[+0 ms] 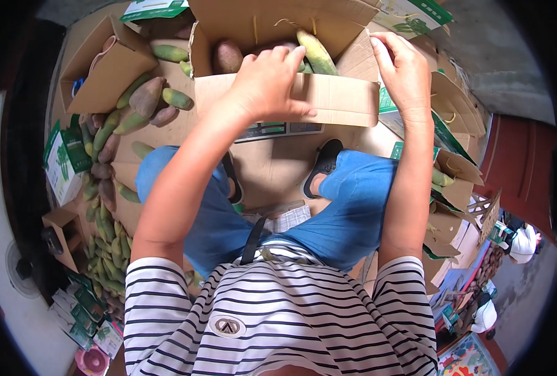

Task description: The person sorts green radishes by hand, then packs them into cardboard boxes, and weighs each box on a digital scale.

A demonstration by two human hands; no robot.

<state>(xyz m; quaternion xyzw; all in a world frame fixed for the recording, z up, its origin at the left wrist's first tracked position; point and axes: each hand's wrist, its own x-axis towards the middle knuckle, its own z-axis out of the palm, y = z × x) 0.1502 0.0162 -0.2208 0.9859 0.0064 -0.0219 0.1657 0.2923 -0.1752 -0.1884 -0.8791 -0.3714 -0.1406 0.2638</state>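
An open cardboard box [344, 103] stands before me at the top of the head view. Inside it lie a pale green radish [317, 53] and a reddish-brown root [228, 57]; my fingers partly hide other contents. My left hand [269, 81] is closed over the front flap, its thumb on the outer face and its fingers over the top edge. At the right corner, my right hand [405, 72] pinches the box's side edge between thumb and fingers. A flat scale with a display [272, 128] shows partly under the box.
Loose green radishes [112, 241] and brownish roots [147, 96] are heaped along the left. A smaller open carton [112, 62] stands at upper left. More open cartons [451, 169] line the right side. A pink basin [92, 361] sits at lower left.
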